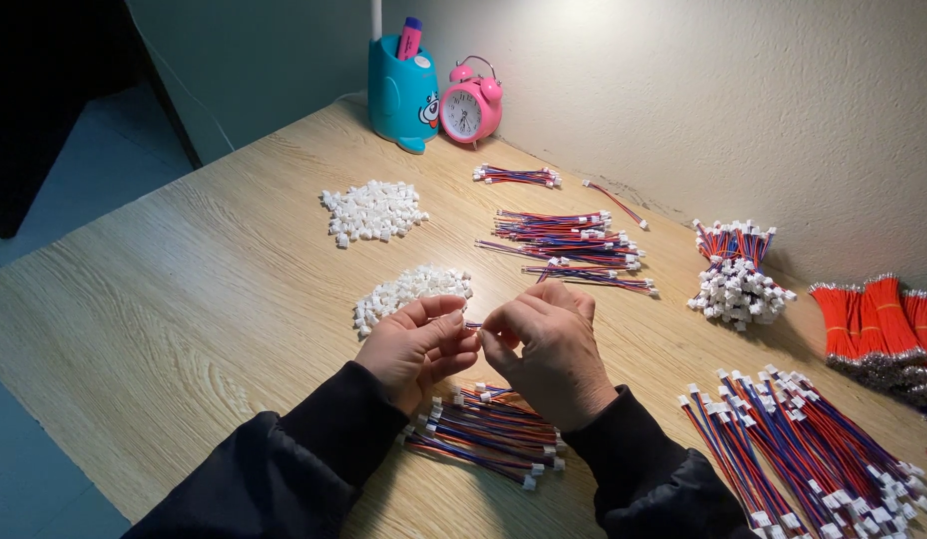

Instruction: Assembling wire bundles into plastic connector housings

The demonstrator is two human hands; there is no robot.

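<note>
Wire bundle (488, 434) at near surface edge, beneath wrists. Left hand (415, 344) and right hand (543, 349) pinched together on small wire piece (472, 325), probably entering connector. Keep fingertips steady, aligned.

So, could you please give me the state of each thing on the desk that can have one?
Left hand: pinched shut on a small wire piece.
Right hand: pinched shut on the same wire piece.
Near connector pile: loose heap.
Far connector pile: loose heap.
Wire bundle under the hands: lying flat, connectors fitted.
Red wire bundles: bunched, bare ends.
Alarm clock: upright.
Pen holder: upright, holding a marker.
</note>
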